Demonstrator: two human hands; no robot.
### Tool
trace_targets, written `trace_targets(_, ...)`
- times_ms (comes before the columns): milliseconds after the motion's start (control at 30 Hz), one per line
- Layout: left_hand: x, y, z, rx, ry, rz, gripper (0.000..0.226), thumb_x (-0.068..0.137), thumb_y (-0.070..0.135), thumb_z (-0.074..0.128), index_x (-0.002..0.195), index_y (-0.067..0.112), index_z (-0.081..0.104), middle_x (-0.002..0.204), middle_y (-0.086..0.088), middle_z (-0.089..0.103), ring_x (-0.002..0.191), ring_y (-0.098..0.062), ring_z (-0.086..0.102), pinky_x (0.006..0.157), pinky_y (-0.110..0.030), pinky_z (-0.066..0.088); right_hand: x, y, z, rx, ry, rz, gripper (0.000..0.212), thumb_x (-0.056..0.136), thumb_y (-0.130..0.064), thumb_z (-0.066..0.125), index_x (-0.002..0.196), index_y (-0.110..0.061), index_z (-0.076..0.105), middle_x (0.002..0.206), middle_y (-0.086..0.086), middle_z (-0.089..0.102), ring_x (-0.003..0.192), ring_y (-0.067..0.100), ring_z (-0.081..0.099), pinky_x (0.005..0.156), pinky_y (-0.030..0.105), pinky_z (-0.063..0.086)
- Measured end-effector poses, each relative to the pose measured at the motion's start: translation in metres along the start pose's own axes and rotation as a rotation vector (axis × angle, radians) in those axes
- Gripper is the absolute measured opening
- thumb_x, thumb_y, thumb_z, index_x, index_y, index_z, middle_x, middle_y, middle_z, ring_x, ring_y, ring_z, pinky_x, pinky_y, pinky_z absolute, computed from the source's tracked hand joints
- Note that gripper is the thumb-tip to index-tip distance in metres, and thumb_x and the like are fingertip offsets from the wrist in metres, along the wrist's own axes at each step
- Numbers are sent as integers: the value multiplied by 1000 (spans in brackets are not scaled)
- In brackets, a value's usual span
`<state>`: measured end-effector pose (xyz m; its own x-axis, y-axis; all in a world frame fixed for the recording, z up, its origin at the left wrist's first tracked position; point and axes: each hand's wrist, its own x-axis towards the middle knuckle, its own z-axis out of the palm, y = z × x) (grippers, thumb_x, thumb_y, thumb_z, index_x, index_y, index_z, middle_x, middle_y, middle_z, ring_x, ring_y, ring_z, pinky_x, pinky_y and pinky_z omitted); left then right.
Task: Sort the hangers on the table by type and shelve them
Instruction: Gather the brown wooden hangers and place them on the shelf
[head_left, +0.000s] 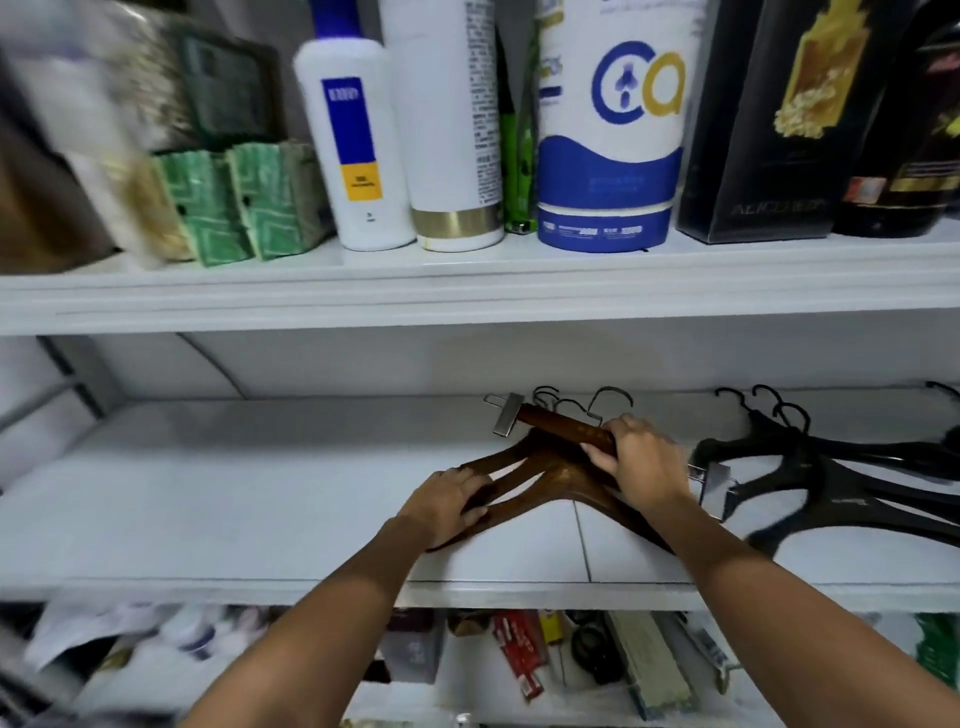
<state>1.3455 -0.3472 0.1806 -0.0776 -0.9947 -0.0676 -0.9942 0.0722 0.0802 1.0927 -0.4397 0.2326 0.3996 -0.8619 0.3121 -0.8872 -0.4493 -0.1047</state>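
Note:
A stack of brown wooden hangers (545, 475) lies on the white middle shelf (234, 493), hooks pointing toward the back wall. On top sits a wooden clip hanger (561, 428) with a metal clip (506, 414) at its left end. My left hand (447, 501) grips the left arms of the wooden stack. My right hand (641, 460) grips the bar of the clip hanger. A pile of black plastic hangers (831, 478) lies on the same shelf just to the right, apart from my hands.
The shelf above carries white bottles (358, 140), a blue-and-white tub (608, 135), green packs (234, 202) and a black box (779, 119). The shelf below holds small packets and boxes (524, 654). The left half of the middle shelf is bare white surface.

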Motion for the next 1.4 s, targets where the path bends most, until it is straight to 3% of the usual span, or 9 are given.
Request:
trace_targets(300, -78, -75, -16, 71, 39, -158, 56, 97, 41, 38, 148, 22, 22, 157, 3, 20, 143, -14, 19, 118, -28, 11, 25, -89, 20, 13, -45, -168, 45, 91, -53, 50, 113, -15, 60, 114, 4, 59, 103, 24, 57, 76, 34, 49)
trace_targets(567, -123, -135, -30, 76, 174, -178, 56, 99, 41, 34, 150, 27, 15, 159, 7, 6, 146, -9, 8, 117, -23, -4, 37, -166, 46, -14, -125, -219, 47, 91, -54, 49, 112, -13, 60, 114, 5, 57, 104, 24, 55, 78, 35, 46)
trace_targets(967, -131, -216, -38, -26, 217, -148, 57, 98, 45, 34, 149, 27, 16, 158, 8, 14, 146, -9, 11, 118, -25, 1, 44, -285, 106, 14, -285, -249, 46, 93, -44, 52, 125, -12, 55, 127, 8, 51, 116, 26, 47, 97, 38, 39)
trace_targets(1400, -128, -294, -5, -80, 178, -111, 60, 96, 52, 33, 149, 31, 16, 158, 9, 11, 146, -8, 7, 117, -23, -1, 65, -343, 149, 30, -329, -191, 43, 96, -41, 48, 125, -11, 55, 122, 8, 54, 114, 24, 50, 97, 34, 38)
